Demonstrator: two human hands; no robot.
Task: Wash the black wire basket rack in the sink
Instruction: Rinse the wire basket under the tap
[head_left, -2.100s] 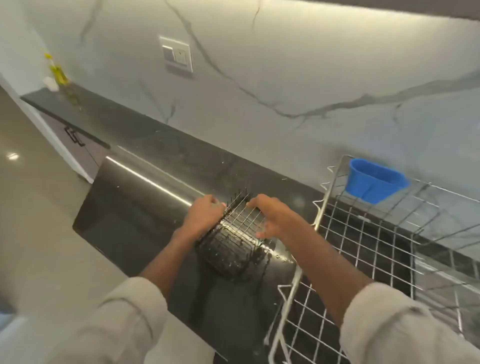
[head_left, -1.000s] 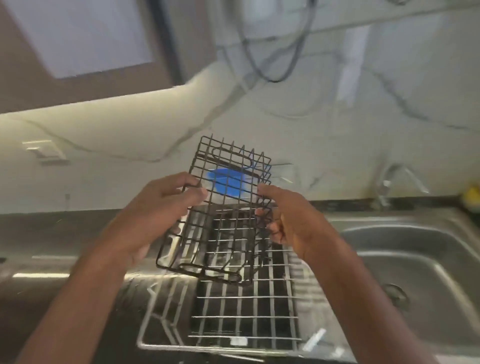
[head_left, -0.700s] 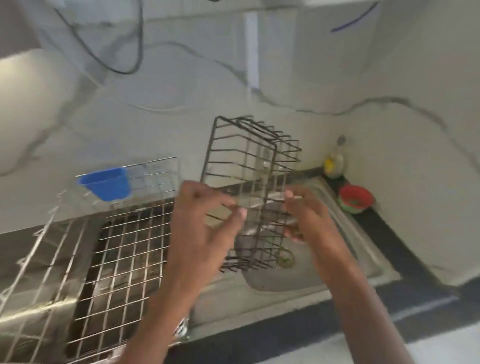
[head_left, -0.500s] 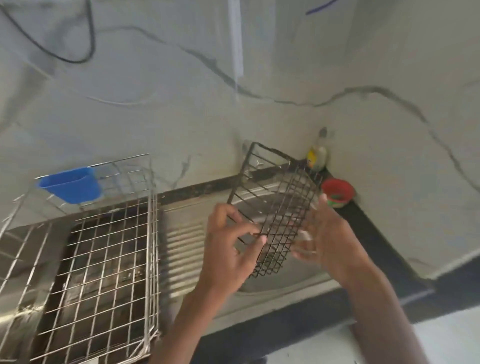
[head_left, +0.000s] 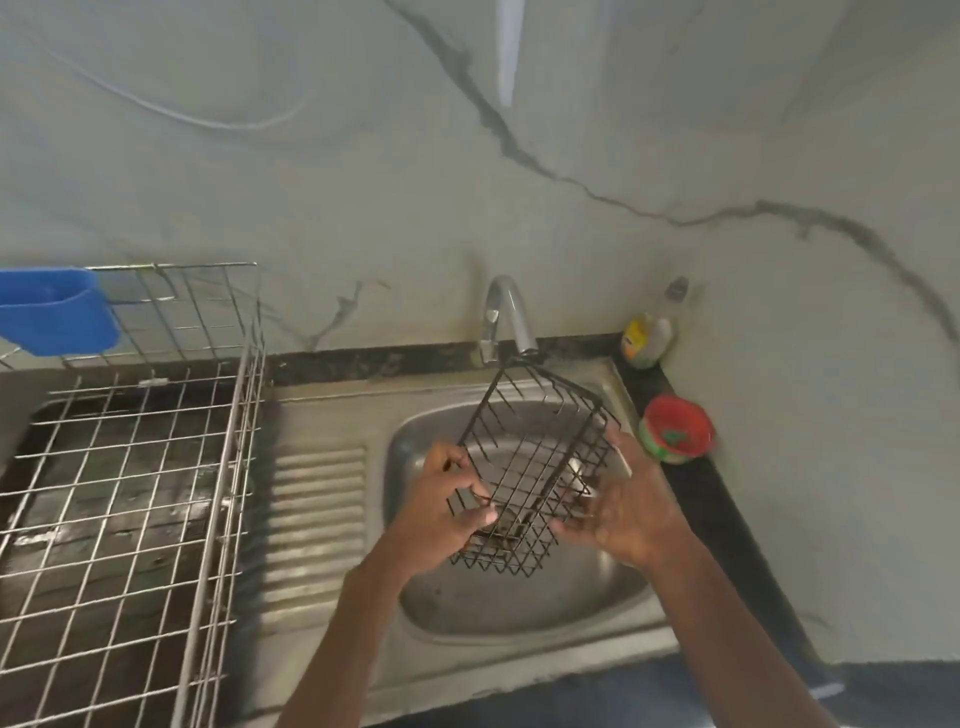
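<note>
I am holding the black wire basket rack over the sink, left hand pinching its near-left wires, right hand cupping the right side. Its long axis is tilting away, top just beneath the tap.

Matt black wire basket rack over a dull brushed steel sink; glossy chrome tap; blue plastic cup at left.
</note>
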